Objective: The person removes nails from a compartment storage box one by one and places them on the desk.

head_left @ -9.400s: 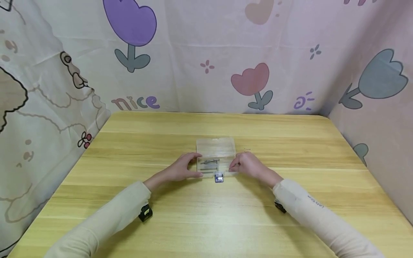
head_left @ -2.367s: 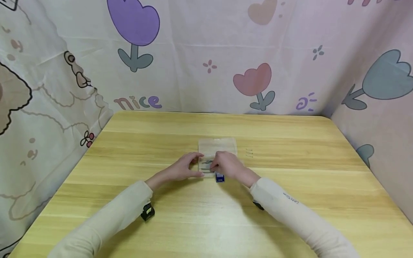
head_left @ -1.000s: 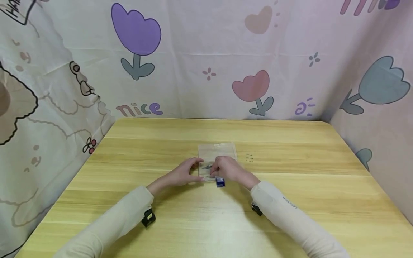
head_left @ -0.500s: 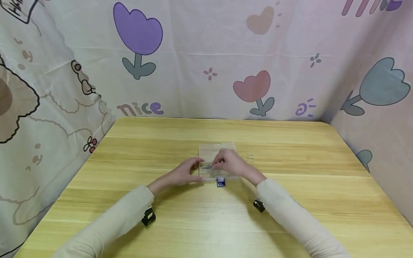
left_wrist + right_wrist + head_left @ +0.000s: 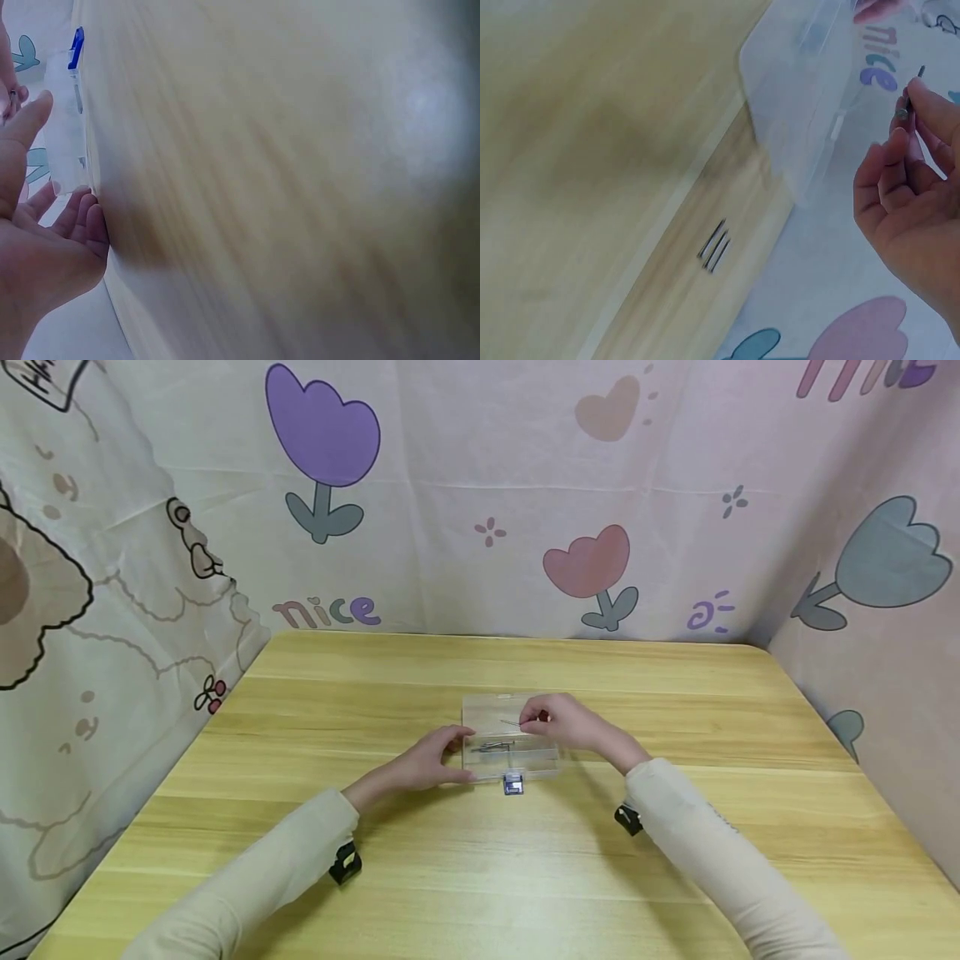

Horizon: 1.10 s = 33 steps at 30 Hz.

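Note:
A small clear plastic box (image 5: 525, 762) with a blue latch (image 5: 513, 786) lies open in the middle of the wooden table (image 5: 480, 860), its lid (image 5: 487, 708) flat behind it. Several thin metal pins (image 5: 491, 746) lie inside. My left hand (image 5: 438, 758) grips the box's left end, thumb in front and fingers behind; the left wrist view shows the box (image 5: 64, 142) against that hand (image 5: 45, 172). My right hand (image 5: 534, 721) hovers over the lid and pinches one pin (image 5: 511, 722) between thumb and forefinger. In the right wrist view the pin (image 5: 909, 96) is held in the right hand (image 5: 904, 112).
Three more pins (image 5: 715, 246) lie side by side on the table just right of the box, hidden by my right hand in the head view. Cloth with printed flowers (image 5: 585, 560) walls the table at the back and both sides.
My right hand has come up out of the box with one pin and moved back and right, over the lid. My left hand has stayed on the box.

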Tool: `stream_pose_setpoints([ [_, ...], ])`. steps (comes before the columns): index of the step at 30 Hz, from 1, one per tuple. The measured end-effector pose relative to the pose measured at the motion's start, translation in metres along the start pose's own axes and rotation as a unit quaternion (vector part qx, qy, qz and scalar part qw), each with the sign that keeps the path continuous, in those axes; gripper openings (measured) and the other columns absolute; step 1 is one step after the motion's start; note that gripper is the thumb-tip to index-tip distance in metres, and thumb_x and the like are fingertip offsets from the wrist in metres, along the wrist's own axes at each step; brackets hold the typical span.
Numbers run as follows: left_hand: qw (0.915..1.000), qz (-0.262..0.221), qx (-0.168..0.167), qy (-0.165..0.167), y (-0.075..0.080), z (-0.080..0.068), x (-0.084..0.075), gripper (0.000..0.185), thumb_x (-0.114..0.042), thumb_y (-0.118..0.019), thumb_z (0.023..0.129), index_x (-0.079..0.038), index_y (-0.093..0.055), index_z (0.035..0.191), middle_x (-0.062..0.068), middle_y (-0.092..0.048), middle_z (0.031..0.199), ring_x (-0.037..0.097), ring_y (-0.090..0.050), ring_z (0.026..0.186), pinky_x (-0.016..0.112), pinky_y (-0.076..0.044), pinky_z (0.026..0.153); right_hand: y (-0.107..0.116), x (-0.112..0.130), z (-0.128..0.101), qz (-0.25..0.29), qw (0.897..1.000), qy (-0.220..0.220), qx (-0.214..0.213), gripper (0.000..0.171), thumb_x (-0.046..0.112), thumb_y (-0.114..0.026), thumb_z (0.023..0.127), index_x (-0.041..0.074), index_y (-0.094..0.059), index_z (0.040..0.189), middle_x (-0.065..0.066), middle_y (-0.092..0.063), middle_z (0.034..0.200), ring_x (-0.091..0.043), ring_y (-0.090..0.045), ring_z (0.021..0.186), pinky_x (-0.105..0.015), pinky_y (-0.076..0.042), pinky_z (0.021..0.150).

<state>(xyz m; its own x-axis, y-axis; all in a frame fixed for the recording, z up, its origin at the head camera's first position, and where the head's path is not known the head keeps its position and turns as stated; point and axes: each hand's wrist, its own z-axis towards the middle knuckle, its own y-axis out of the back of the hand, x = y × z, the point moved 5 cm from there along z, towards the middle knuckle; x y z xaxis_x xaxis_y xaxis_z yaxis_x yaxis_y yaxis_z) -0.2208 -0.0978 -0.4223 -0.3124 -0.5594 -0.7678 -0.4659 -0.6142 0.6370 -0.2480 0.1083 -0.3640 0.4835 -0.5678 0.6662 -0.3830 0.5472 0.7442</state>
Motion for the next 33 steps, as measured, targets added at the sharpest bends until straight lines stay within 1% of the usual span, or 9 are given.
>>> stream_pose_setpoints([
  [6, 1.0, 0.0, 0.003, -0.006, -0.001, -0.001, 0.0, 0.07, -0.025, -0.076, 0.085, 0.002, -0.042, 0.141, 0.014, -0.051, 0.129, 0.028, -0.047, 0.114, 0.044, -0.038, 0.099, 0.013, -0.015, -0.007, -0.021, 0.999, -0.017, -0.019, 0.009, 0.006, -0.061, 0.094, -0.001, -0.067, 0.095, -0.002, -0.062, 0.083, -0.016, -0.053, 0.077, -0.031, -0.046, 0.068],
  [11, 1.0, 0.002, 0.006, -0.006, -0.001, 0.0, 0.001, 0.071, -0.025, -0.076, 0.085, 0.002, -0.041, 0.141, 0.014, -0.051, 0.129, 0.028, -0.047, 0.115, 0.044, -0.038, 0.099, 0.026, -0.03, -0.014, -0.036, 0.998, -0.033, -0.04, 0.013, 0.004, -0.059, 0.095, -0.004, -0.068, 0.1, -0.01, -0.067, 0.09, -0.019, -0.056, 0.079, -0.034, -0.047, 0.071],
  [17, 1.0, 0.004, 0.009, -0.002, 0.0, 0.0, 0.002, 0.07, -0.025, -0.076, 0.086, 0.001, -0.041, 0.141, 0.013, -0.051, 0.13, 0.028, -0.047, 0.115, 0.044, -0.038, 0.099, 0.038, -0.054, -0.024, -0.046, 0.995, -0.075, -0.054, 0.019, 0.004, -0.058, 0.095, -0.006, -0.069, 0.107, -0.014, -0.069, 0.099, -0.023, -0.059, 0.087, -0.04, -0.049, 0.078],
  [20, 1.0, 0.003, 0.007, 0.002, 0.001, -0.001, 0.002, 0.07, -0.025, -0.076, 0.085, 0.001, -0.042, 0.141, 0.013, -0.05, 0.129, 0.028, -0.047, 0.115, 0.045, -0.038, 0.099, 0.043, -0.069, -0.028, -0.049, 0.992, -0.097, -0.063, 0.019, 0.004, -0.058, 0.095, -0.006, -0.069, 0.107, -0.015, -0.069, 0.1, -0.025, -0.059, 0.089, -0.042, -0.048, 0.081],
  [27, 0.9998, 0.0, 0.011, 0.015, 0.001, -0.001, 0.002, 0.071, -0.025, -0.076, 0.085, -0.001, -0.042, 0.142, 0.011, -0.05, 0.129, 0.026, -0.046, 0.115, 0.043, -0.037, 0.1, 0.054, -0.097, -0.04, -0.044, 0.987, -0.136, -0.073, 0.015, 0.002, -0.059, 0.093, -0.008, -0.068, 0.1, -0.016, -0.067, 0.095, -0.028, -0.058, 0.089, -0.044, -0.046, 0.084],
  [33, 0.9999, 0.002, 0.014, 0.001, 0.002, 0.0, 0.001, 0.071, -0.025, -0.076, 0.085, 0.002, -0.041, 0.141, 0.012, -0.051, 0.125, 0.027, -0.047, 0.111, 0.043, -0.039, 0.097, 0.056, -0.111, -0.049, -0.04, 0.986, -0.152, -0.063, 0.013, 0.001, -0.06, 0.091, -0.008, -0.067, 0.098, -0.013, -0.066, 0.089, -0.024, -0.056, 0.084, -0.039, -0.045, 0.08],
])
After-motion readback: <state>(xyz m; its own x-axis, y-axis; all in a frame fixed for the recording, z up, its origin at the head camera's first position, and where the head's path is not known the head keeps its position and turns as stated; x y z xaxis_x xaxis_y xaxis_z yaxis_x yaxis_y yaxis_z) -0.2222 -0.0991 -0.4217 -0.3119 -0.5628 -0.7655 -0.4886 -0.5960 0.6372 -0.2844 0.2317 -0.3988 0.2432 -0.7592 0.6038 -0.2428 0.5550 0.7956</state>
